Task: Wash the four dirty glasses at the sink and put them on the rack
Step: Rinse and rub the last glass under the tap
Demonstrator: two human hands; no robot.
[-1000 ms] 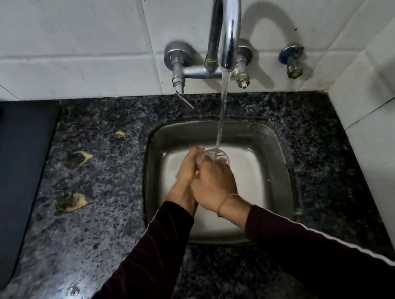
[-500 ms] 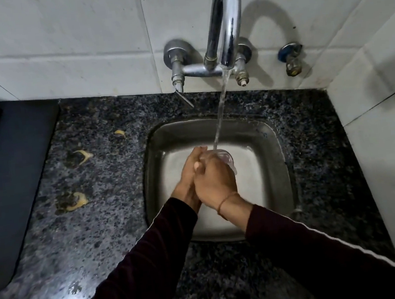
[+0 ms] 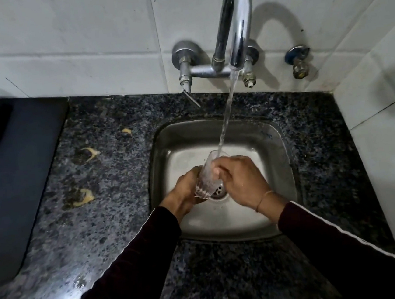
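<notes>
Glass (image 3: 208, 175) tilted under running water over sink (image 3: 273, 141), left hand (image 3: 188, 188) gripping base, right hand (image 3: 242, 181) fingers inside rim.

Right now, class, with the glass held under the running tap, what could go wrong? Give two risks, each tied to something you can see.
1. The clear glass is wet and tilted between the left hand and right hand; it could slip and break against the steel sink.
2. The water stream strikes the glass rim and may splash onto the granite counter and dark sleeves.
</notes>
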